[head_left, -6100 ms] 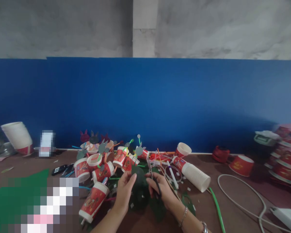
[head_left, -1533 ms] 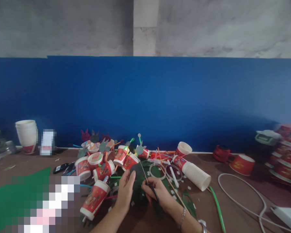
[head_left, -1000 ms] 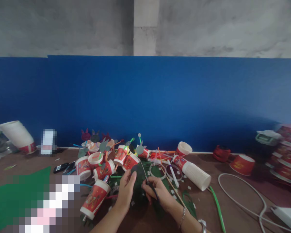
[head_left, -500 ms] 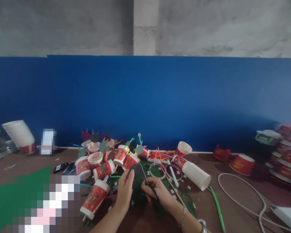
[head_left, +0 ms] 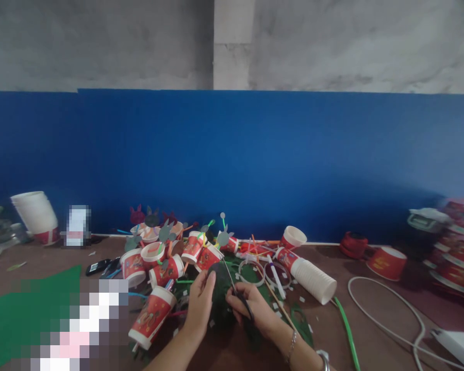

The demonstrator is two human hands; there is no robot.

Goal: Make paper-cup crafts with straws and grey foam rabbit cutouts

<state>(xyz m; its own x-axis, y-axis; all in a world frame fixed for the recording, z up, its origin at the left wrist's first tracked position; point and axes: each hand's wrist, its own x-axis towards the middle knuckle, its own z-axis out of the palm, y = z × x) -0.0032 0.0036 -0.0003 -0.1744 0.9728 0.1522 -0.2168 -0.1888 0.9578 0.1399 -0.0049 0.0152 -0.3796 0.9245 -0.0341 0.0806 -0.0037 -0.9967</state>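
Observation:
My left hand pinches a dark green paper piece low in the middle of the view. My right hand is closed on black-handled scissors, whose thin blades point up and to the left across the paper. Both hands sit just above the brown table. Red and white paper cups lie around my left hand. More green paper scraps lie under my wrists.
A pile of red cups with straws and paper shapes sits behind my hands. A lying stack of white cups, a white cable, a green sheet and stacked red bowls surround them. A blue wall panel backs the table.
My hands have stayed on the green paper with the scissors, shifting only slightly. At far left the stack of white cups has tipped and shifted between frames.

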